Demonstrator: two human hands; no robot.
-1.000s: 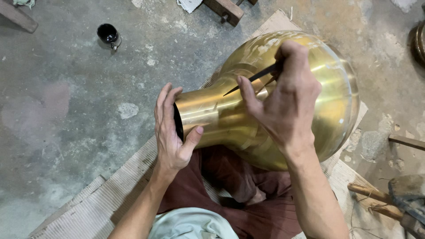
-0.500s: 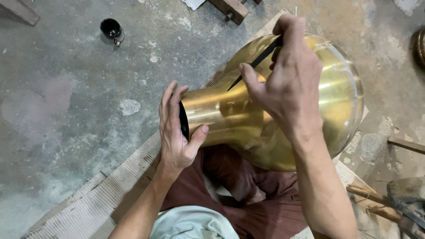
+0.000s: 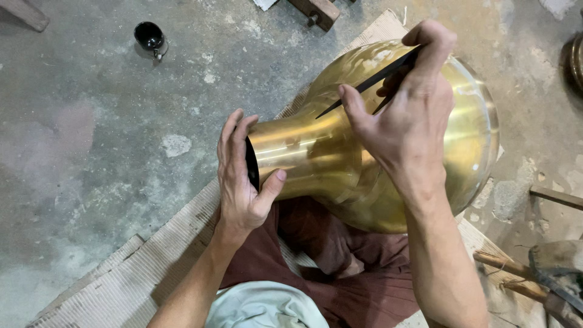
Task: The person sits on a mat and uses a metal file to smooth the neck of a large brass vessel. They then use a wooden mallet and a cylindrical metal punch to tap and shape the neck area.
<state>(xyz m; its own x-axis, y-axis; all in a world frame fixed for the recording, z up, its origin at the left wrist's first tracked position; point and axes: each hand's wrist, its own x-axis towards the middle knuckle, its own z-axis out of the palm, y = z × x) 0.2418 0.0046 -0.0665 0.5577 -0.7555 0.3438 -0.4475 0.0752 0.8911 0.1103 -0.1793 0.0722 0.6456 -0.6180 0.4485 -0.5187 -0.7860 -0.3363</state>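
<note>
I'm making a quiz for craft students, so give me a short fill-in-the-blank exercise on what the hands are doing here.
1. The left hand grips the open ____ of the brass vessel.
2. The right hand holds a thin, dark ____ tool against the vessel.
3. The vessel lies on its ____ over the person's lap.
4. A small black ____ stands on the concrete floor at upper left.

Missing words: neck; pointed; side; cup
</note>
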